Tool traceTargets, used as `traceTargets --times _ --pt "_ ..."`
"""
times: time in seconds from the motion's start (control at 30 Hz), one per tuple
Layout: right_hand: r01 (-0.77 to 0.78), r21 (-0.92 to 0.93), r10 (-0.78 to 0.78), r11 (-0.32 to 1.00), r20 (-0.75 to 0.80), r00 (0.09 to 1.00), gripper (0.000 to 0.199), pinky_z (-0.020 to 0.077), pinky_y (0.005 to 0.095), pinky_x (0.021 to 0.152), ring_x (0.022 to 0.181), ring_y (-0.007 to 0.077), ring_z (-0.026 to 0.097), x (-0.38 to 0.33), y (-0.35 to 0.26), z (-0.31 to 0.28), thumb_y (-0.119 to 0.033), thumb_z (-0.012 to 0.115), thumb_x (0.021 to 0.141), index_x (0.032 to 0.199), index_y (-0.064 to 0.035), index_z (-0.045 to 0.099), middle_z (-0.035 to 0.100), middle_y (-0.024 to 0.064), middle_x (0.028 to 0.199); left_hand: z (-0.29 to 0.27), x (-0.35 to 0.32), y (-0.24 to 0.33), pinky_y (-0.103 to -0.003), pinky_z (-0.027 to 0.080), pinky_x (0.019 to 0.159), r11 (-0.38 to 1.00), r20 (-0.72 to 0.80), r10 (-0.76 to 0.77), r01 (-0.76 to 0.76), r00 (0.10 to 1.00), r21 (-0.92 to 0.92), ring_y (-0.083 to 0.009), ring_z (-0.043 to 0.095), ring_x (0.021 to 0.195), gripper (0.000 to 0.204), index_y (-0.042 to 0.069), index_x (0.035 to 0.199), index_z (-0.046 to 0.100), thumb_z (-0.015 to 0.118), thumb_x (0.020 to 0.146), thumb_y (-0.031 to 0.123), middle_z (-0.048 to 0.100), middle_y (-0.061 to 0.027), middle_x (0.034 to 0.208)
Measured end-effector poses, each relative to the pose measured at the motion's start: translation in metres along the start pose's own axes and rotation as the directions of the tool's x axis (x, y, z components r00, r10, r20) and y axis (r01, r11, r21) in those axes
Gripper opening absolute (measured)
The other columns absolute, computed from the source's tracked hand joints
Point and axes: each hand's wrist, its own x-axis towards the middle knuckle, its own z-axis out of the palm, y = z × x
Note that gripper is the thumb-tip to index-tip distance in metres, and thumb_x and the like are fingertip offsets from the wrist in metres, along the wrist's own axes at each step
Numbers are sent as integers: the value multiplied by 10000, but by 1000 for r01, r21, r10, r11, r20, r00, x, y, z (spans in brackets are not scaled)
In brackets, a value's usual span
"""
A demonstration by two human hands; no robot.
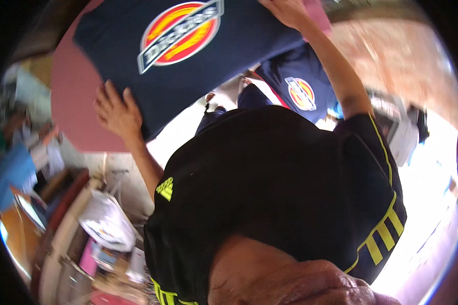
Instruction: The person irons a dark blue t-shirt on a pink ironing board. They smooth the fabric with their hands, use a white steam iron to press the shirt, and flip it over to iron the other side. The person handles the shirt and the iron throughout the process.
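Observation:
A dark navy garment [193, 84] with a red, yellow and white oval print is spread over a mauve board or tabletop [71, 112]. My left hand [119, 111] lies at the garment's near left edge, open, its fingers spread partly over the mauve surface. At the far right edge of the cloth, my right hand [286, 11] rests with its fingers stretched out; the top of the view cuts off part of it. Neither hand visibly grips anything. Beneath and to the right hangs or lies a second navy garment [301, 76] with a smaller, similar print.
A white plastic bag [107, 223] sits at the lower left among boxes and clutter. Further left is a blue cloth or bag [14, 175]. A brown wall or floor area [392, 56] fills the far right, with grey objects [404, 134] below it.

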Motion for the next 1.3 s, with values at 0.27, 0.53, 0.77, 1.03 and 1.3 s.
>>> traceTargets --times 0.27,0.53,0.77,1.03,1.3 --pt "-7 52 21 999 -267 963 528 330 583 1129 1456 370 336 -15 23 17 -401 524 1001 1472 -166 478 409 109 1561 2 2 4 -607 314 1098 999 30 25 -24 999 -26 -390 331 1449 643 198 1534 419 384 1025 589 374 -114 1593" --pt "-65 137 128 988 -524 842 443 364 537 1078 1390 315 419 -2 18 40 -416 560 956 1330 -186 622 511 85 1468 -5 4 2 -581 357 1097 997 54 69 -68 996 -21 -363 391 1419 676 101 1498 463 327 1038 578 410 -170 1556" --pt "-303 -83 251 949 -379 891 495 209 429 1218 1485 180 313 8 12 43 -559 413 1017 1473 -382 491 405 -85 1581 1 12 -11 -555 371 1103 990 27 139 -140 990 20 -375 414 1401 668 70 1480 482 333 1044 554 442 -175 1532" --pt "-245 42 241 969 -392 888 442 254 435 1193 1470 183 342 2 19 39 -478 433 1035 1425 -316 562 447 -48 1555 4 15 -9 -546 355 1122 993 54 115 -116 992 12 -374 416 1399 657 81 1492 466 350 1046 549 438 -178 1530" --pt "-213 74 224 974 -437 871 420 299 441 1166 1433 194 396 -1 22 41 -430 480 1021 1397 -279 591 489 -35 1520 10 20 -23 -543 348 1126 980 15 201 -201 979 9 -384 428 1386 655 84 1488 466 343 1045 550 442 -181 1524"
